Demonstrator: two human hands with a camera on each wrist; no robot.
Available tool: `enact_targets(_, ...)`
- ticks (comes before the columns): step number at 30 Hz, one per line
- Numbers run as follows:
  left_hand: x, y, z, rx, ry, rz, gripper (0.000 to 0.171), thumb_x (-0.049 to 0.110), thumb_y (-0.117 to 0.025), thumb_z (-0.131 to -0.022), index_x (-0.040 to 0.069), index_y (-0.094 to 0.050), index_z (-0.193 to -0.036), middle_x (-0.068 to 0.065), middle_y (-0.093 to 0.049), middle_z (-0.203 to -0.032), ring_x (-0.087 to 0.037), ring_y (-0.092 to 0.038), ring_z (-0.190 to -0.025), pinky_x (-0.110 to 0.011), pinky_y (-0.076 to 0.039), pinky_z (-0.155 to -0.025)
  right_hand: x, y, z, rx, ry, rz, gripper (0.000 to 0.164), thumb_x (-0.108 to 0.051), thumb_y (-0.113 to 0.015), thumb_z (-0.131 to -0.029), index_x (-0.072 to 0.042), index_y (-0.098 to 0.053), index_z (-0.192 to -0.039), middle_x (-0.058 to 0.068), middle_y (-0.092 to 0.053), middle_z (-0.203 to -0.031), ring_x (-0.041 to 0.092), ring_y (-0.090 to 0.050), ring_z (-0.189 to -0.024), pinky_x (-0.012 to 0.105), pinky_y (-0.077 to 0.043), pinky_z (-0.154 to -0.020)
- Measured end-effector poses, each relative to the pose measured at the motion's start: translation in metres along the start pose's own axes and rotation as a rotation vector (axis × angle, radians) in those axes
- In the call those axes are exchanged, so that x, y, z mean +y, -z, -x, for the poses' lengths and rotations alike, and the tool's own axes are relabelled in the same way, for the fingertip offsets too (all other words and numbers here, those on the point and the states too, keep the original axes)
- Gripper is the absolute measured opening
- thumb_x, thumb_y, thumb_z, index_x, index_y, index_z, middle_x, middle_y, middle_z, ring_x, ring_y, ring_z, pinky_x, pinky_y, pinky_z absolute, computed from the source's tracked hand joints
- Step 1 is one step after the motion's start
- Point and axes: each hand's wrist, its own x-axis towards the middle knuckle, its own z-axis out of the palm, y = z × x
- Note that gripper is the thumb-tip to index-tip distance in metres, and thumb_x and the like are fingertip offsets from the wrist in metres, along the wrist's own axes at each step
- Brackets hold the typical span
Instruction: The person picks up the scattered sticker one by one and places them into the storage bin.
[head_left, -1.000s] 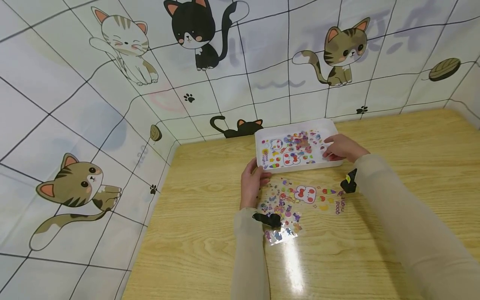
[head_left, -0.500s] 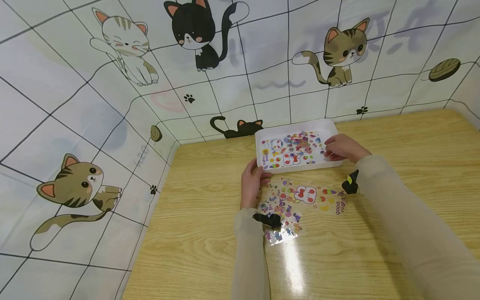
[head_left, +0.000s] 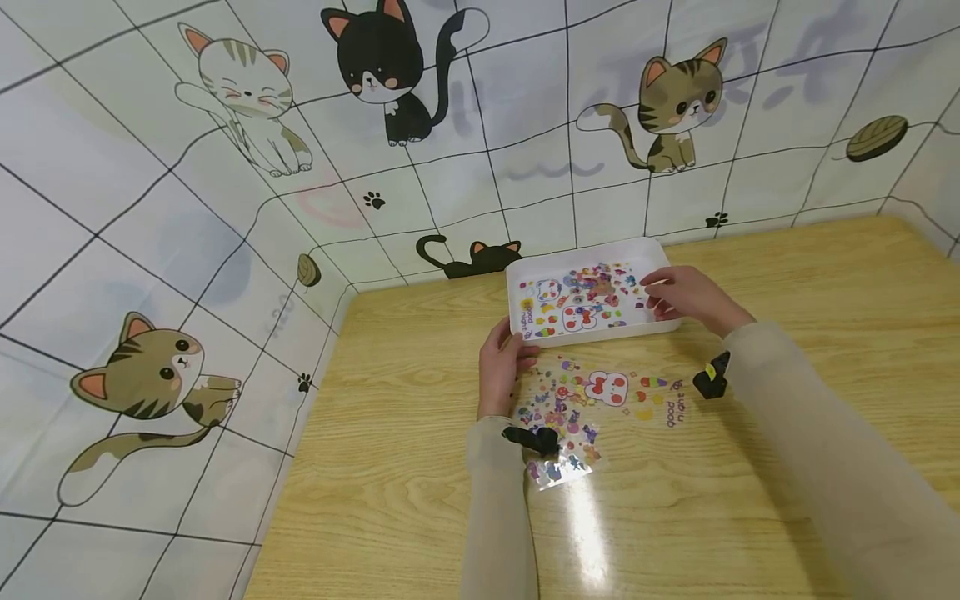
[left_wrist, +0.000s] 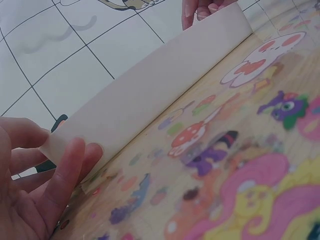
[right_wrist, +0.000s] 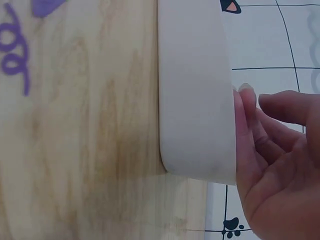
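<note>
A white rectangular tray [head_left: 600, 332] stands at the back of the wooden table, with clear sticker sheets [head_left: 577, 319] in it. My left hand [head_left: 498, 368] holds the tray's near left corner, fingers on both sides of it, as the left wrist view also shows [left_wrist: 45, 185]. My right hand [head_left: 693, 296] reaches over the right end, fingers loosely bent inside the tray. In the right wrist view a gap separates its thumb and finger, and the rim hides part of the hand. More clear sticker sheets [head_left: 607, 388], with a bunny and "good night" lettering, lie in front of the tray.
Behind the table [head_left: 397, 367] and along its left side hangs a white grid-patterned wall covering [head_left: 525, 183] with cartoon cats. The tray's back is close to this covering. A black wrist camera [head_left: 536, 440] sits over the near sticker sheet.
The head view has shifted slightly. My right hand's fingers have loosened a little and its wrist has moved slightly right. The left hand and tray keep their places.
</note>
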Motion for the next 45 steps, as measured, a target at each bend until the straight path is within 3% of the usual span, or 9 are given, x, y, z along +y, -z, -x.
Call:
enact_targets(12,-0.002,0.000,-0.001,0.000,-0.006,0.007,0.042,0.021,-0.044,-0.094,0.017,-0.039,-0.135,-0.009,-0.053,-0.121,-0.029,-0.062,-0.088,-0.036,-0.053,-0.071,-0.003,-0.005,0.020,0.158,0.071,0.037,0.041,-0.034,-0.039,-0.095,-0.006,-0.047,-0.124,0.018,-0.056,-0.100,0.025,-0.057,-0.086,0.043,-0.047,-0.080)
enact_targets(16,-0.002,0.000,-0.002,0.001,0.007,0.012,0.042,0.022,-0.044,-0.094,0.018,-0.039,-0.135,-0.008,-0.052,-0.122,-0.028,-0.062,-0.089,-0.036,-0.053,-0.071,-0.008,-0.010,0.031,0.235,0.100,0.014,0.041,-0.038,-0.039,-0.094,-0.009,-0.050,-0.122,0.016,-0.057,-0.100,0.024,-0.057,-0.090,0.044,-0.045,-0.083)
enact_targets(20,-0.002,0.000,-0.002,-0.002,0.016,0.014,0.042,0.022,-0.044,-0.094,0.019,-0.039,-0.135,-0.007,-0.052,-0.123,-0.028,-0.061,-0.089,-0.036,-0.053,-0.072,-0.011,-0.015,0.042,0.260,0.119,-0.006,0.042,-0.039,-0.039,-0.094,-0.009,-0.050,-0.122,0.016,-0.057,-0.100,0.026,-0.057,-0.091,0.045,-0.045,-0.084)
enact_targets(26,0.000,-0.001,-0.002,0.002,0.023,0.008,0.042,0.023,-0.045,-0.094,0.020,-0.039,-0.135,-0.006,-0.051,-0.125,-0.027,-0.061,-0.090,-0.036,-0.053,-0.073,-0.010,-0.021,0.058,0.231,0.105,0.008,0.044,-0.041,-0.039,-0.093,-0.010,-0.049,-0.122,0.016,-0.057,-0.102,0.028,-0.056,-0.093,0.046,-0.044,-0.083)
enact_targets(33,0.001,0.000,-0.001,0.001,0.034,0.006,0.043,0.023,-0.045,-0.094,0.019,-0.038,-0.136,-0.006,-0.050,-0.126,-0.027,-0.061,-0.091,-0.035,-0.053,-0.073,-0.005,-0.027,0.075,0.170,0.081,-0.056,0.052,-0.043,-0.040,-0.092,-0.008,-0.039,-0.131,0.019,-0.055,-0.107,0.029,-0.056,-0.096,0.046,-0.043,-0.088)
enact_targets(38,0.002,0.000,0.000,-0.002,0.035,-0.002,0.042,0.023,-0.045,-0.094,0.019,-0.039,-0.135,-0.007,-0.051,-0.124,-0.028,-0.061,-0.091,-0.035,-0.053,-0.073,-0.003,-0.031,0.084,0.135,0.101,0.013,0.052,-0.039,-0.041,-0.093,-0.005,-0.036,-0.133,0.018,-0.054,-0.106,0.031,-0.056,-0.094,0.049,-0.042,-0.085)
enact_targets(45,0.001,0.000,0.000,-0.002,0.025,-0.009,0.042,0.023,-0.046,-0.093,0.019,-0.040,-0.134,-0.009,-0.055,-0.119,-0.028,-0.061,-0.090,-0.035,-0.053,-0.072,0.002,-0.027,0.091,0.053,0.054,0.098,0.070,-0.049,-0.043,-0.089,-0.003,-0.023,-0.139,0.019,-0.052,-0.111,0.033,-0.055,-0.097,0.046,-0.044,-0.077)
